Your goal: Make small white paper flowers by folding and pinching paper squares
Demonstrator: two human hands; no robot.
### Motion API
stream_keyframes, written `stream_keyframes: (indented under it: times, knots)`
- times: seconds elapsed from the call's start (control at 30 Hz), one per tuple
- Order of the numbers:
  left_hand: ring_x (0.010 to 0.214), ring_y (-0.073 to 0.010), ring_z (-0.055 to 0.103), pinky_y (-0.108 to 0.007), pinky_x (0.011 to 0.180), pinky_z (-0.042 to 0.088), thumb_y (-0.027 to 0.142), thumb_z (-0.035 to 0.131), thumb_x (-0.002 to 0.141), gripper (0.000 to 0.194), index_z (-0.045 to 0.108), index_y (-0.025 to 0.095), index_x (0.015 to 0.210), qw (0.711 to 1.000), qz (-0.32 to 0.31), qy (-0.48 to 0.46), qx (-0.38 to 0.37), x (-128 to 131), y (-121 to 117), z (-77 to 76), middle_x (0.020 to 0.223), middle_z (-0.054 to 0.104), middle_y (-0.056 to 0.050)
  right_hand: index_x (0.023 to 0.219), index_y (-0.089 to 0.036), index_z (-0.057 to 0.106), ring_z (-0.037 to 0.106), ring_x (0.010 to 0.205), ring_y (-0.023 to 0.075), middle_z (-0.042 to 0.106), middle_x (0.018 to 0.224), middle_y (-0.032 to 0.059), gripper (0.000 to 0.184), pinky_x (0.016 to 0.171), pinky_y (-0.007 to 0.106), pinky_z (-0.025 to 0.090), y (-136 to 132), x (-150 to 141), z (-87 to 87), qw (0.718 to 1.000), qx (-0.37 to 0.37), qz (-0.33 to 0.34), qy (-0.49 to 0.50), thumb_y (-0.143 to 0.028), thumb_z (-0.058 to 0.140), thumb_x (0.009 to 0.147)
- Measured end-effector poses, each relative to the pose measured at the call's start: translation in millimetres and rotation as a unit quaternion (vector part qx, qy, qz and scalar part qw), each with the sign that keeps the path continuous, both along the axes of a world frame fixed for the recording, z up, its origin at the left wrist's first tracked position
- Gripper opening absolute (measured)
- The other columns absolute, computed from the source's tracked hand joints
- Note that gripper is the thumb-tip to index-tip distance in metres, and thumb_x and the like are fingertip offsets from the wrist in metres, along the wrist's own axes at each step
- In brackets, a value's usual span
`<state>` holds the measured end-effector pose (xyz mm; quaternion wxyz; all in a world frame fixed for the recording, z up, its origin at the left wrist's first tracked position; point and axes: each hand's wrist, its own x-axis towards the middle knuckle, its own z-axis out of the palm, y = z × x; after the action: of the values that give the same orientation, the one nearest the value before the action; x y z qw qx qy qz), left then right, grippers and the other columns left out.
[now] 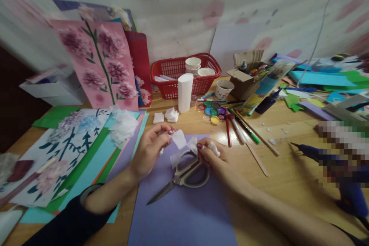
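Note:
Above a purple sheet of paper point(184, 215), my left hand point(151, 146) pinches a small white tissue paper piece point(180, 139) between thumb and fingers. My right hand point(211, 153) is closed on another thin white tissue piece point(192, 144), and a crumpled white bit point(213, 148) shows by its curled fingers. Under and in front of the hands lie scissors point(178, 178) with grey handles, blades pointing to the lower left. A further white piece point(174, 160) rests on the purple sheet beside the scissors' handle. Small stacks of white squares point(171, 115) sit just behind my left hand.
A white roll point(185, 93) stands before a red basket point(167, 88) holding paper cups. Paint pots point(215, 111), brushes point(229, 128) and a glue gun point(325, 157) lie to the right. Coloured sheets point(86, 161), a white tissue pile point(122, 125) and a flower picture point(98, 65) are at left.

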<state>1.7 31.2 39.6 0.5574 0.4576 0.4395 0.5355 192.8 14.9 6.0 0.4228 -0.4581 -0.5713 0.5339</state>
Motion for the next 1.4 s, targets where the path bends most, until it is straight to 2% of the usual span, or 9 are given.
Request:
stream_keyframes:
  times: [0.13, 0.3, 0.5, 0.7, 0.9, 1.03, 1.13, 1.3, 1.4]
  knots:
    - [0.055, -0.0070, 0.049, -0.017, 0.048, 0.040, 0.021, 0.062, 0.066, 0.015, 0.049, 0.018, 0.070, 0.993, 0.054, -0.085, -0.065, -2.1, 4.9, 3.2, 0.084, 0.067, -0.001, 0.067, -0.019, 0.051, 0.035, 0.053, 0.0103, 0.042, 0.059, -0.0050, 0.027, 0.051, 0.023, 0.028, 1.5, -0.6, -1.7, 1.000, 0.002, -0.006, -0.004, -0.035, 0.050, 0.089]
    - [0.051, -0.0091, 0.053, -0.016, 0.036, 0.038, 0.033, 0.065, 0.074, 0.024, 0.050, 0.018, 0.085, 0.981, -0.109, -0.018, -0.162, 12.9, -7.2, -13.7, 0.073, 0.061, 0.001, 0.073, -0.018, 0.058, 0.046, 0.057, 0.0121, 0.052, 0.062, -0.0024, 0.022, 0.055, 0.024, 0.036, -1.5, -3.7, 7.4, 0.996, 0.027, 0.085, -0.027, -0.033, 0.050, 0.087]
    - [0.049, -0.0071, 0.053, -0.019, 0.045, 0.047, 0.037, 0.062, 0.080, 0.028, 0.057, 0.015, 0.097, 0.974, -0.125, 0.169, -0.082, 2.2, 3.0, -11.4, 0.072, 0.058, 0.003, 0.083, -0.018, 0.066, 0.051, 0.060, 0.0123, 0.060, 0.068, -0.0008, 0.013, 0.056, 0.024, 0.038, 2.6, -3.5, 6.7, 0.998, -0.018, 0.056, -0.008, -0.028, 0.060, 0.078]
    - [0.051, -0.0125, 0.062, -0.023, 0.050, 0.048, 0.031, 0.056, 0.083, 0.037, 0.056, 0.018, 0.117, 0.853, -0.263, 0.443, -0.080, -15.1, 1.7, -1.4, 0.081, 0.065, -0.001, 0.076, -0.017, 0.065, 0.024, 0.039, 0.0047, 0.039, 0.049, -0.0091, 0.016, 0.038, 0.019, 0.014, 12.3, -5.8, 0.7, 0.967, -0.210, -0.014, 0.141, -0.029, 0.063, 0.065]
    - [0.052, -0.0156, 0.065, -0.024, 0.051, 0.049, 0.027, 0.044, 0.086, 0.018, 0.057, 0.015, 0.088, 0.827, -0.305, 0.464, -0.089, -15.6, 4.3, 0.7, 0.071, 0.063, -0.002, 0.073, -0.016, 0.063, 0.024, 0.040, 0.0034, 0.040, 0.049, -0.0083, 0.014, 0.037, 0.017, 0.012, 11.8, -5.9, 2.8, 0.947, -0.245, -0.041, 0.204, -0.026, 0.068, 0.064]
    - [0.058, -0.0173, 0.065, -0.027, 0.055, 0.051, 0.037, 0.047, 0.086, 0.024, 0.059, 0.016, 0.085, 0.852, -0.227, 0.467, -0.065, -44.9, 18.9, 30.1, 0.072, 0.066, -0.002, 0.073, -0.015, 0.063, 0.024, 0.040, 0.0033, 0.040, 0.052, -0.0076, 0.016, 0.035, 0.016, 0.012, 12.8, -4.4, -0.2, 0.937, -0.246, -0.025, 0.247, -0.029, 0.069, 0.067]
    - [0.070, -0.0229, 0.065, -0.035, 0.067, 0.051, 0.039, 0.048, 0.086, 0.025, 0.063, 0.019, 0.085, 0.814, -0.084, 0.574, 0.027, -76.1, 28.3, 43.2, 0.078, 0.067, -0.004, 0.073, -0.015, 0.063, 0.025, 0.040, 0.0029, 0.042, 0.055, -0.0068, 0.018, 0.033, 0.015, 0.012, 15.4, -4.2, -2.1, 0.922, -0.257, -0.013, 0.288, -0.029, 0.072, 0.068]
    - [0.120, -0.0445, 0.047, -0.060, 0.101, 0.026, 0.023, 0.067, 0.070, 0.018, 0.066, 0.021, 0.088, 0.739, 0.137, 0.649, 0.120, -97.2, 38.7, 29.3, 0.105, 0.064, -0.013, 0.069, -0.014, 0.060, 0.024, 0.039, 0.0015, 0.042, 0.056, -0.0079, 0.024, 0.032, 0.013, 0.013, 19.6, -3.3, -1.7, 0.890, -0.293, 0.007, 0.350, -0.028, 0.079, 0.065]
    - [0.114, -0.0395, 0.053, -0.056, 0.099, 0.032, 0.020, 0.067, 0.075, 0.015, 0.068, 0.024, 0.089, 0.736, 0.147, 0.632, 0.194, -78.9, 35.2, 23.2, 0.106, 0.066, -0.010, 0.068, -0.014, 0.059, 0.026, 0.039, 0.0010, 0.043, 0.055, -0.0082, 0.025, 0.032, 0.012, 0.015, 21.1, -2.2, -0.7, 0.869, -0.311, 0.015, 0.384, -0.025, 0.081, 0.065]
